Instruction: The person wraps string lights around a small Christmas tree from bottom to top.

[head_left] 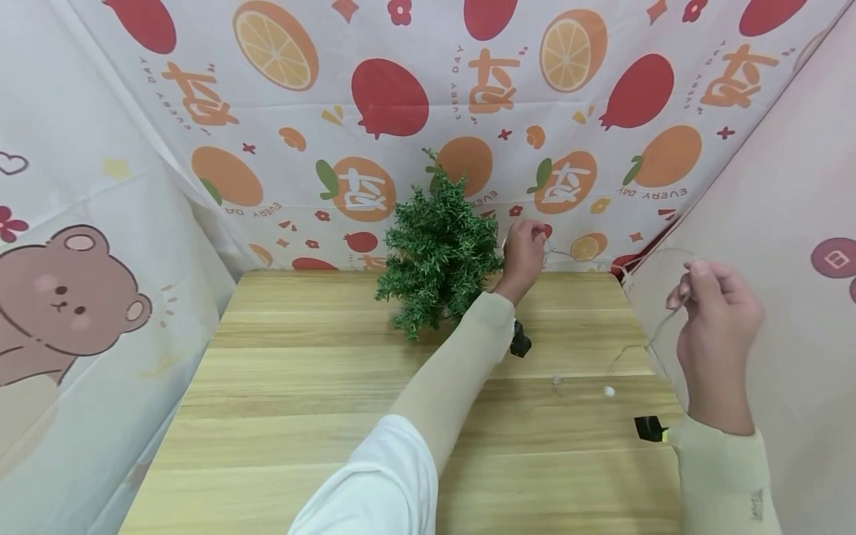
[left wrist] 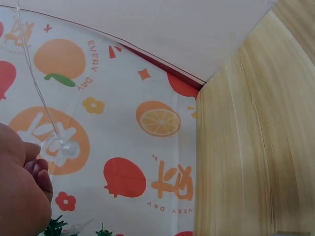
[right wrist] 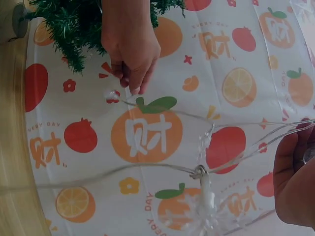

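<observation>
A small green artificial Christmas tree [head_left: 438,253] stands at the back of the wooden table. Just right of its branches, my left hand [head_left: 524,253] pinches a thin clear string of lights [right wrist: 184,114], close to a clear bulb [left wrist: 69,148] on it. Farther right, my right hand [head_left: 718,319] is raised with thumb and fingers curled round another stretch of the string; a clear round piece [right wrist: 309,155] shows at its palm. Between the hands the wire runs slack. A clear snowflake-shaped ornament [right wrist: 209,209] hangs below a loop of wire.
The wooden table [head_left: 301,416] meets fruit-printed cloth [head_left: 388,96] behind and pale cloth walls at both sides. A small white piece [head_left: 609,391] and a clear piece [head_left: 556,381] appear over the table's right part. Black blocks [head_left: 648,429] sit at the wrists.
</observation>
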Available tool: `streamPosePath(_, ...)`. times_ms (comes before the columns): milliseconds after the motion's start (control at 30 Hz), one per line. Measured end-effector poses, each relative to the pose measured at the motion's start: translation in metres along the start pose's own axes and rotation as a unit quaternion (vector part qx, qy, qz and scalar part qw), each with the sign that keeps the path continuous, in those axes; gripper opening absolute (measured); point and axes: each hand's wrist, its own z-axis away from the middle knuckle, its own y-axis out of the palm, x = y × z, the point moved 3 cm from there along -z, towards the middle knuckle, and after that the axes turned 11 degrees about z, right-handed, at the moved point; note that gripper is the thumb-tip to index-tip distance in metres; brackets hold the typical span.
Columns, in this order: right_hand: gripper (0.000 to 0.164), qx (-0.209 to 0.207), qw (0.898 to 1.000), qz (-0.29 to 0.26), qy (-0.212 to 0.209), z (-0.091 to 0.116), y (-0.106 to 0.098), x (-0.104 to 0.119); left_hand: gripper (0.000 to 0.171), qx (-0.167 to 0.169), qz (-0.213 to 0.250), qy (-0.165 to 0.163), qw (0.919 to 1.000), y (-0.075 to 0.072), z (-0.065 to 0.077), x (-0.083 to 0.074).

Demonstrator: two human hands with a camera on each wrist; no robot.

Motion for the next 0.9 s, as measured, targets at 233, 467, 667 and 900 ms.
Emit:
streamPosePath(233,0.023,0.016,1.000,0.021,0.004,-0.007,0.012,-0.004,0.017,0.002,0.002,-0.017,0.9999,0.001,0.002,0.003)
streamPosePath(467,0.025,0.022,0.999,0.029,0.008,-0.008,0.018,-0.007,0.017,0.014,-0.003,-0.006,0.9999,0.001,0.005,-0.004)
streamPosePath(667,0.027,0.016,0.998,0.050,0.016,-0.009,0.021,-0.008,0.020,0.056,0.043,0.020,0.9973,0.001,0.012,-0.025)
streamPosePath(900,0.023,0.023,0.996,0.080,0.025,-0.014,0.027,-0.010,0.019,0.125,0.148,0.050,0.9797,-0.003,0.026,-0.056)
